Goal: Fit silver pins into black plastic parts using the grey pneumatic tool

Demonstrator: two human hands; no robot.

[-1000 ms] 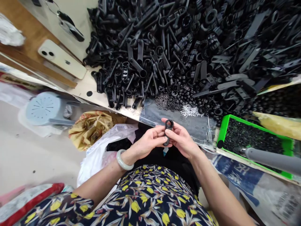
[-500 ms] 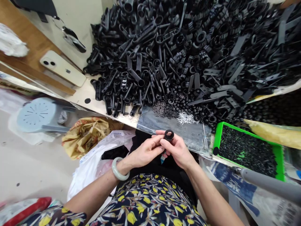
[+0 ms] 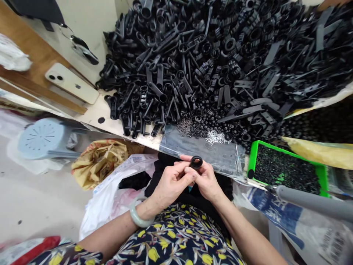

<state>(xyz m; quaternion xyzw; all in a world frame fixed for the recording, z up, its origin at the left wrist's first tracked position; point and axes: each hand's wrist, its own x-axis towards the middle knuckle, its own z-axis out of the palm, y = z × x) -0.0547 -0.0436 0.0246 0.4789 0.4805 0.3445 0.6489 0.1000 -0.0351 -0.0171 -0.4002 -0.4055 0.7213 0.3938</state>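
Observation:
A black ring-shaped plastic part (image 3: 196,162) sticks up between my two hands, over the table's front edge. My right hand (image 3: 205,180) is closed on it, thumb and fingers pinching just below the ring. From the left, my left hand (image 3: 172,182) presses its thumb and fingers against the same part; the contact spot is mostly covered by the fingertips. A small blue tip (image 3: 190,188) shows beneath the hands. Beyond them, small silver pins (image 3: 217,137) and brown-grey bits (image 3: 185,127) lie on a grey sheet (image 3: 190,145).
Black plastic parts (image 3: 176,55) are heaped across the table. At right stand a green tray (image 3: 252,158) of small black pieces and a grey bar (image 3: 311,200). A phone (image 3: 72,83), a blue stool (image 3: 41,138), a brown bag (image 3: 102,162) and a white bag (image 3: 102,202) are at left.
My left hand has closed in on the ring part, its thumb now nearer the right thumb. The ring is tilted differently and sits slightly lower. The whole view has shifted slightly.

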